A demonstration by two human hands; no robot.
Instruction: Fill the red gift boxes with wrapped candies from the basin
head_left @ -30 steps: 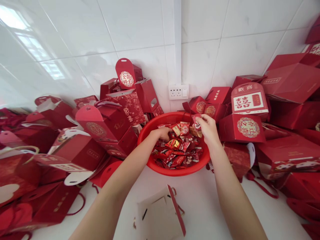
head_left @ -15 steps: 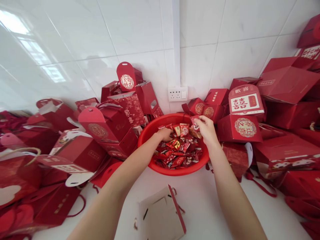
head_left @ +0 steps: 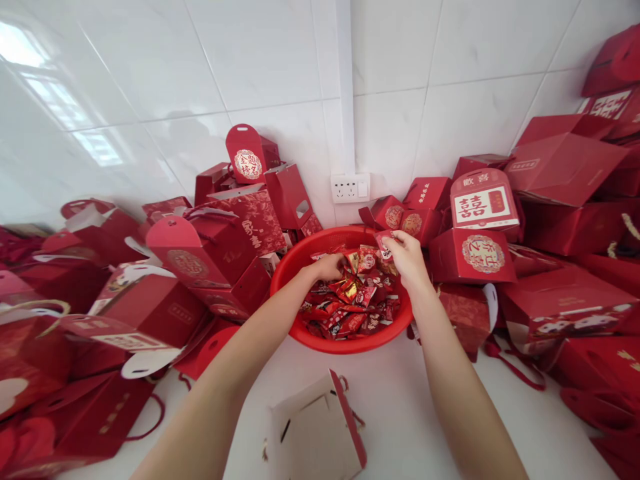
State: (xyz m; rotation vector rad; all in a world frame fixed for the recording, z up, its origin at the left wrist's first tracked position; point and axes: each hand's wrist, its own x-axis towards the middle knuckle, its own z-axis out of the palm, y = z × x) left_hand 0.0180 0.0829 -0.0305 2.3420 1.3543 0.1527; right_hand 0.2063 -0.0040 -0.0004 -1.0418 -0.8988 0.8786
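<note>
A round red basket [head_left: 345, 345] holds a heap of small wrapped candies [head_left: 350, 300], mostly red with a few gold ones. My left hand [head_left: 330, 267] reaches into the basket's left part; its fingertips are among the wrappers, and what they grip cannot be made out. Over the basket's right rim, my right hand [head_left: 407, 255] pinches a red candy packet [head_left: 385, 245] between thumb and fingers. Nearer to me on the white table lies an open box [head_left: 320, 433] with a pale inside, red outer side and twisted cord handles.
Red gift boxes are piled on the left [head_left: 155, 310] and on the right [head_left: 565, 307] of the basket. Behind it stands a white tiled wall [head_left: 390, 133] with a power socket [head_left: 350, 188]. The white table [head_left: 400, 400] shows in front.
The whole view has shifted slightly, so things sit a little further left. Both hands stay at the basket, and the right one still holds the packet.
</note>
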